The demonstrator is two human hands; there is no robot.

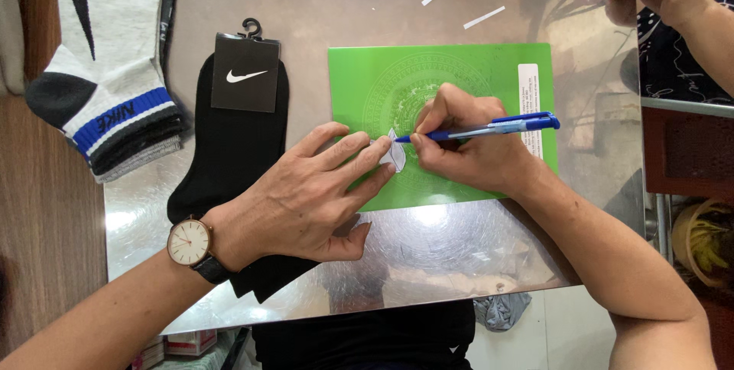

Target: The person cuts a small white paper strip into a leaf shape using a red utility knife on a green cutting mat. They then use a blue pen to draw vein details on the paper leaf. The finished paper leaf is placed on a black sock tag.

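In the middle of the frame, a small white paper piece (392, 152) lies on a green folder (459, 72). The fingertips of the left hand (313, 194) press flat on its left edge, with the fingers stretched out and close together, gripping nothing. The right hand (466, 148) is just to the right of the paper. Its fingers are closed around a blue pen (489, 127), and the pen tip touches the paper's upper part. The paper is tiny, pale and has an irregular outline; most of it is hidden between the two hands. The pen has a blue barrel with a clear section and points to the left. The folder rests on a shiny metal table (459, 248).
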